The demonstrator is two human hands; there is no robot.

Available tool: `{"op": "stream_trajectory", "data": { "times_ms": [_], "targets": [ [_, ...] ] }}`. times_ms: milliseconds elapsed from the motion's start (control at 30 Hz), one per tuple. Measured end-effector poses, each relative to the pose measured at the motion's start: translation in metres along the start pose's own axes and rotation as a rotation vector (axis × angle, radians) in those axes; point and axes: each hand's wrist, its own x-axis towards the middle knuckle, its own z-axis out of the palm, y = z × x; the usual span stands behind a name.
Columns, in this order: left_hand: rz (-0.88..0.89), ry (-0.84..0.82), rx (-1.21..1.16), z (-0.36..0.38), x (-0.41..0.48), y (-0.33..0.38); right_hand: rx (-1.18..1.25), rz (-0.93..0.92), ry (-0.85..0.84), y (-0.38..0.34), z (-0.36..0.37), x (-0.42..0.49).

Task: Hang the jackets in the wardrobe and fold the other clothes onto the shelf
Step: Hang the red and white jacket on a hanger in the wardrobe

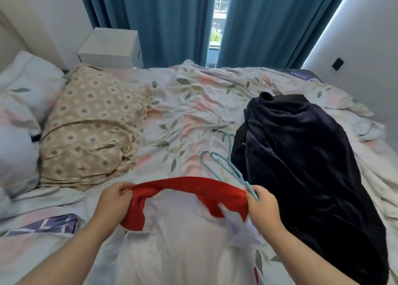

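Forearms, two, bare, entering from the lower edge of the frame.

Left of frame: pale pillows (28, 80); beside them a beige diamond-print cloth (92, 121), thin and rumpled, on the floral bed (189, 104).

Left grip (115, 195): fingers and thumb curled, pinching the left end of the red garment (193, 185).

Red garment: lower centre, stretched between both grips just over the bed, above a white garment (178, 241) spread flat beneath. Matte, soft cloth with ragged-looking lower edges and no stiffness. Judged light, limp and not slippery; best taken by its ends or corners, as now, and likely to fold easily.

Right grip (261, 203): clenched on the right end of the red garment. A hanger tip reaches these fingers; whether it is held too cannot be told.

Light-blue hangers (234, 172): two, it seems. Thin rigid plastic, hooked, lying on the bed between the red garment and the dark garment (301, 166).

Dark garment: right of frame, navy-black, plush with a velvety sheen, heaped. Possibly a jacket, judged bulkier and heavier, best lifted at collar or shoulders.

Wardrobe, shelf: not in view.
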Motion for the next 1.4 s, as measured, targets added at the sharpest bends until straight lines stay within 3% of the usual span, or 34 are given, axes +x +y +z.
{"op": "stream_trajectory", "data": {
  "times_ms": [167,333,467,600,667,767,867,933,1000,1133,1267,1400],
  "targets": [
    [0.141,0.191,0.066,0.05,0.068,-0.055,0.092,0.026,0.08,0.072,0.054,0.057],
    [0.267,0.251,0.099,0.102,0.128,-0.099,0.131,0.09,0.123,0.126,0.105,0.112],
    [0.195,0.358,0.011,0.124,0.159,-0.109,0.213,0.115,0.112,0.146,0.129,0.14],
    [0.119,0.511,-0.198,0.123,0.133,-0.133,0.207,0.086,0.097,0.157,0.129,0.149],
    [0.147,0.381,0.011,0.129,0.099,-0.142,0.237,0.03,0.09,0.153,0.121,0.151],
    [0.202,0.036,0.624,0.144,0.08,-0.148,0.257,-0.066,0.128,0.134,0.095,0.157],
    [0.269,0.007,0.764,0.146,0.091,-0.137,0.255,-0.148,0.14,0.108,0.055,0.156],
    [0.278,-0.013,0.643,0.136,0.098,-0.126,0.239,-0.167,0.116,0.095,0.026,0.152],
    [0.178,-0.084,0.407,0.129,0.11,-0.124,0.208,-0.149,0.06,0.086,0.003,0.145],
    [-0.119,-0.087,-0.026,0.099,0.12,-0.123,0.206,0.031,-0.226,0.083,-0.021,0.124],
    [-0.38,-0.01,-0.659,0.062,0.128,-0.119,-0.004,0.115,-0.393,0.095,-0.006,0.106],
    [-0.437,-0.306,-0.807,0.045,0.126,-0.11,-0.011,0.213,-0.405,0.096,0.033,0.102]
  ]
}}
